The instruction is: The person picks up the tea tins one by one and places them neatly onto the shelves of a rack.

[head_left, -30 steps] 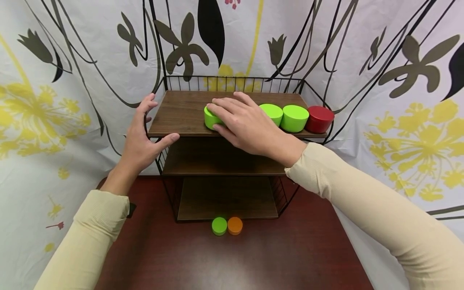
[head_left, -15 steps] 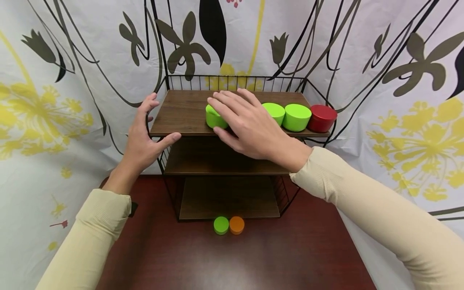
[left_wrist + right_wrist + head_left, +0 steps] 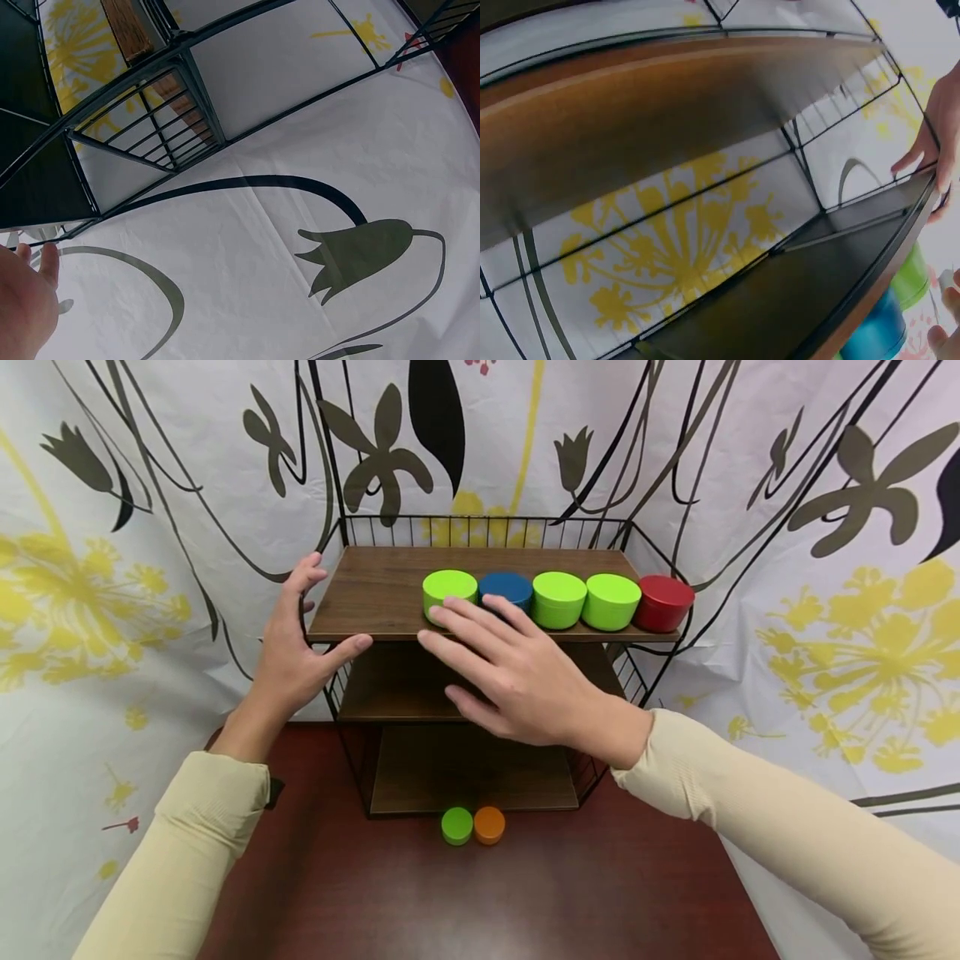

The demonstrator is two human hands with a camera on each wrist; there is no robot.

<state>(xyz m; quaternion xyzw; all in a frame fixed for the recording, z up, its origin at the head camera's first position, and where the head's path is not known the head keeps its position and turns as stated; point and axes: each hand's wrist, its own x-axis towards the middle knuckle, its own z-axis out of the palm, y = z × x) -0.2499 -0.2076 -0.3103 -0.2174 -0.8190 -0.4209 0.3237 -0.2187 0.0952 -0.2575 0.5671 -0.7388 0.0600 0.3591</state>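
A row of round lidded tubs lines the front of the top shelf (image 3: 390,593): a left green tub (image 3: 450,585), a blue tub (image 3: 506,585), a second green tub (image 3: 559,602), a third green tub (image 3: 612,602) and a red tub (image 3: 665,603) at the right end. My right hand (image 3: 517,681), fingers extended and holding nothing, is in front of the shelf; its fingertips overlap the left green and blue tubs in the head view. At the shelf's left front corner my left hand (image 3: 292,635) rests with thumb and fingers spread around the frame.
The black wire rack has a middle shelf (image 3: 390,693) and a bottom shelf (image 3: 472,768). On the dark red table (image 3: 480,902), a green tub (image 3: 457,826) and an orange tub (image 3: 489,825) stand side by side before it. Patterned fabric (image 3: 112,635) surrounds the rack.
My right hand has drawn back and down from the left green tub, uncovering the blue tub beside it. My left hand has stayed at the shelf corner.
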